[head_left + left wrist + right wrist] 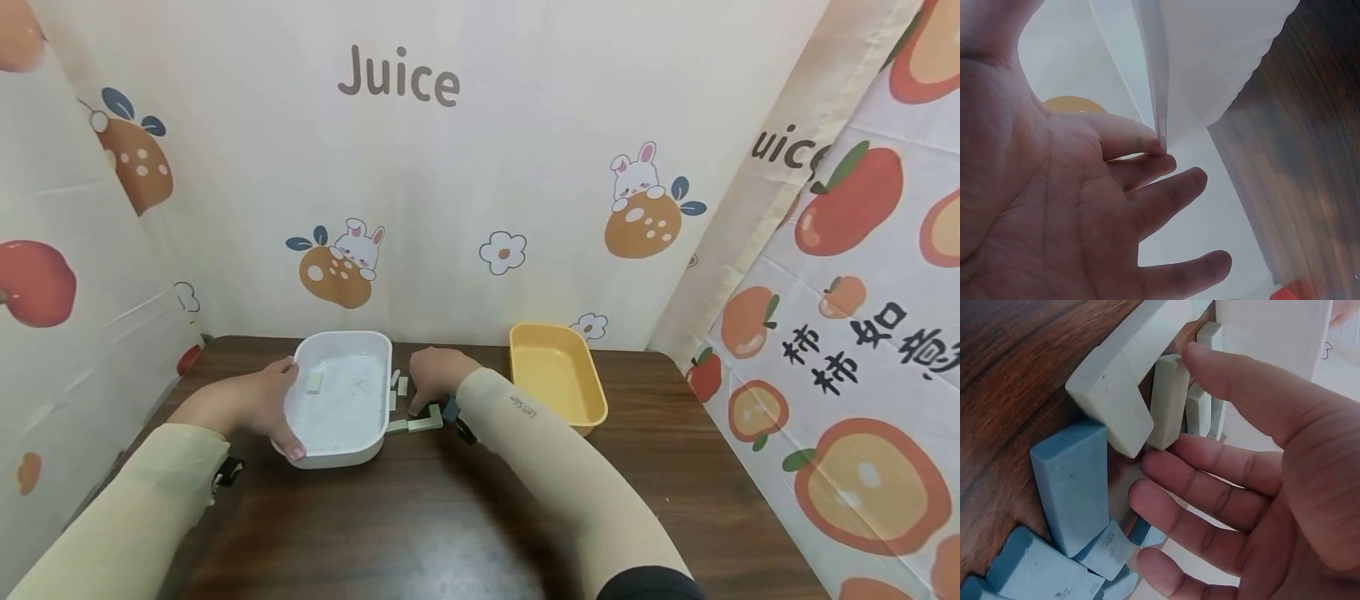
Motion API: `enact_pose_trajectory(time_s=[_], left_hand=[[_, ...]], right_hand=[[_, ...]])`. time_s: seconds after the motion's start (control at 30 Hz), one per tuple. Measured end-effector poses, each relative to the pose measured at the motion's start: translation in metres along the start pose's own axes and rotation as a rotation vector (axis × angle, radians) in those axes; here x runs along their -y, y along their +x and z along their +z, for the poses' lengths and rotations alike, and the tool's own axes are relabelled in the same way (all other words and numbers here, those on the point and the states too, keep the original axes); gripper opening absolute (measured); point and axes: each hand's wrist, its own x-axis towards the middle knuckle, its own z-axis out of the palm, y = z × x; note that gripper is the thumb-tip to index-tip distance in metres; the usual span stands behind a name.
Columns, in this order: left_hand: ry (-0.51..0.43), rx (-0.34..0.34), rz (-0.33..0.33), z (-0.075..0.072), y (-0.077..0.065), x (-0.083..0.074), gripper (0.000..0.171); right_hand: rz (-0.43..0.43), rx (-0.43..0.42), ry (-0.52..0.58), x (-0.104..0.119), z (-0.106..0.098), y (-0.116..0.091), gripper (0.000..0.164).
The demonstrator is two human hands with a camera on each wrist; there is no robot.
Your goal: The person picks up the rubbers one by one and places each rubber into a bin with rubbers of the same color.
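Observation:
My left hand (272,402) rests against the left side of a white plastic tub (381,392), its thumb at the front corner. The left wrist view shows the index fingertip at the tub's rim (1159,94) and the other fingers spread out fairly straight. Inside the tub lies one pale green block (314,382). To the tub's right, my right hand (438,379) is down among small blocks. Its thumb and fingertips pinch a pale green block (1169,400) at opposite ends. Right beside it sit more pale green blocks (1116,394) and a blue block (1075,484).
A yellow tub (555,375) stands behind the right forearm. Several blue blocks (1041,569) lie close together below the right hand's fingers. The dark wooden table (352,533) is bounded by printed curtains (450,183) at the back and both sides.

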Motion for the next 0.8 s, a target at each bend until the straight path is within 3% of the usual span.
enact_pose_trajectory(time_s=[0.37, 0.53, 0.63, 0.8], left_hand=[[-0.007, -0.004, 0.003, -0.001, -0.002, -0.002, 0.166], [-0.017, -0.006, -0.008, -0.001, -0.004, -0.002, 0.166], [-0.013, -0.013, -0.001, 0.000, -0.004, -0.002, 0.165], [0.001, -0.021, 0.012, 0.000, -0.003, -0.001, 0.163]], right_hand=[[-0.024, 0.003, 0.032, 0.002, -0.001, 0.002, 0.024], [-0.025, 0.029, 0.070, 0.001, -0.017, 0.009, 0.040], [-0.025, 0.001, 0.115, 0.004, -0.031, 0.007, 0.046], [-0.050, -0.077, 0.159, 0.016, -0.053, 0.003, 0.039]])
